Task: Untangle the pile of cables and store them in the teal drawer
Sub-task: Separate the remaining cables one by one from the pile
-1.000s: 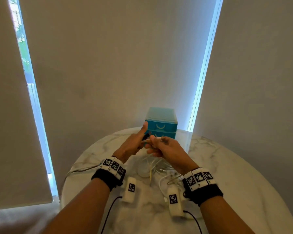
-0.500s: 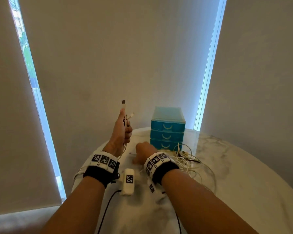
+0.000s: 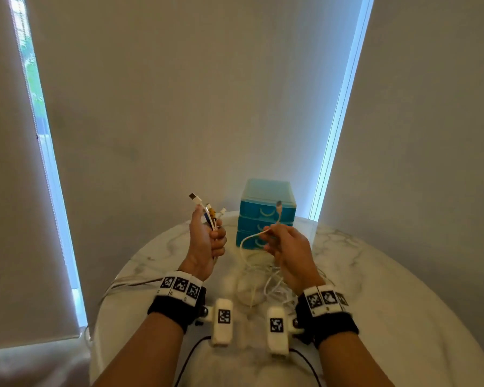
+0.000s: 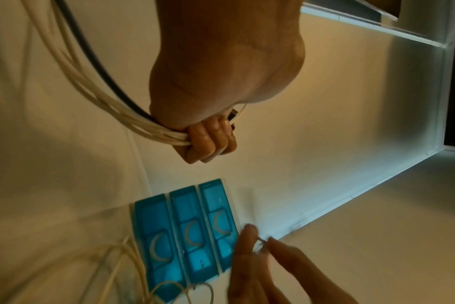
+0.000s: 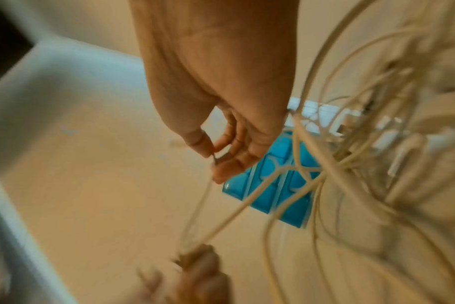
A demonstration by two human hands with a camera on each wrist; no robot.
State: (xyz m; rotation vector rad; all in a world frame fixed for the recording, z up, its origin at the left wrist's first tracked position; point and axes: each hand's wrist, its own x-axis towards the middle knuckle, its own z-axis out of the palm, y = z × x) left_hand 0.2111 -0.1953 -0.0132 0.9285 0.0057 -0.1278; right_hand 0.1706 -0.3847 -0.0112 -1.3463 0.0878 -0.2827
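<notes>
table [image 3: 375, 317] looks like polished white marble with grey veins, pretty glossy. drawer unit [image 3: 266, 210] is see-through teal plastic, shiny fronts. cables [image 3: 252, 277] are smooth white rubbery plastic with metal plug tips. blinds [image 3: 179, 93] in the upper frame look matte fabric.

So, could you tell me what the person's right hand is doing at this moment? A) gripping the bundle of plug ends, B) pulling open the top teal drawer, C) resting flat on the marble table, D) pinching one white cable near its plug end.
D: the right hand pinches a single white cable just below its plug, in front of the closed teal drawer unit, while the left hand grips the bundle of cable ends.
</notes>
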